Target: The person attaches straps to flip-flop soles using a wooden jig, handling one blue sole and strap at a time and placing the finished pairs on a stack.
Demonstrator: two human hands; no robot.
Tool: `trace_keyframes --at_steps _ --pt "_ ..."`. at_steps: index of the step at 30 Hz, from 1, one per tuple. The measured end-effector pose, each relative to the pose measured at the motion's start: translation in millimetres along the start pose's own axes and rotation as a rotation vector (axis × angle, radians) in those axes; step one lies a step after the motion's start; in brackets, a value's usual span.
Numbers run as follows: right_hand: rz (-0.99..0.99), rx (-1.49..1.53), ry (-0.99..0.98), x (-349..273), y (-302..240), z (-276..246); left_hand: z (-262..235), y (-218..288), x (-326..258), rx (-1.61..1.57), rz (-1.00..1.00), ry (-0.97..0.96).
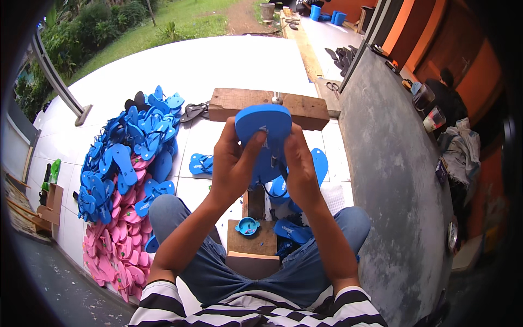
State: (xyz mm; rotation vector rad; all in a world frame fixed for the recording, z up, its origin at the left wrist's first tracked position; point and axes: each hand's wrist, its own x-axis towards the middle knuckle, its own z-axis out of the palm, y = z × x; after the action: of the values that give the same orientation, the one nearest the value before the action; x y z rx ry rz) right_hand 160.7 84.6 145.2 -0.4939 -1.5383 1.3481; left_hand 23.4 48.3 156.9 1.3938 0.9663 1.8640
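Observation:
A blue flip-flop sole (263, 121) is held up before me, close to a wooden block. My left hand (233, 159) grips its left side, with the thumb pressed on the flat face. Along its right edge lies my right hand (301, 163), fingers behind it and partly hidden. A thin dark strap or cord hangs by the sole's lower end near the right fingers; what it is exactly I cannot tell. Beyond the sole stands the wooden block (234, 103) with a small metal piece (277, 99) on top.
At the left lies a big heap of blue flip-flops (124, 166) above pink flip-flops (122, 240). A small blue bowl (248, 226) sits on a board between my legs. More blue flip-flops (294, 231) lie beside it. On the right runs a grey ledge (392, 163); a person (444, 95) is beyond it.

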Motion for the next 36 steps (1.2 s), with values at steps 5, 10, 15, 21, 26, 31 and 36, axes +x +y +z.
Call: trace_keyframes --at_steps 5,10,15,21,26,31,36 --pt "0.070 0.029 0.064 -3 -13 6 -1 6 -1 0.025 -0.043 -0.004" --pt "-0.350 -0.562 0.357 -18 -3 11 -1 5 0 0.039 -0.013 -0.012" --pt "-0.021 -0.006 0.204 -32 -4 12 2 3 4 0.125 -0.003 -0.004" --pt "0.138 0.571 0.048 -34 15 14 1 -7 22 0.038 -0.033 0.024" --pt "0.169 0.636 0.050 -20 28 10 3 -18 35 -0.023 -0.067 0.029" --pt "0.190 0.619 -0.051 -17 29 0 -11 -19 37 -0.048 -0.071 -0.032" --pt "-0.133 -0.268 0.108 -24 2 -21 -20 0 12 0.020 -0.085 -0.154"
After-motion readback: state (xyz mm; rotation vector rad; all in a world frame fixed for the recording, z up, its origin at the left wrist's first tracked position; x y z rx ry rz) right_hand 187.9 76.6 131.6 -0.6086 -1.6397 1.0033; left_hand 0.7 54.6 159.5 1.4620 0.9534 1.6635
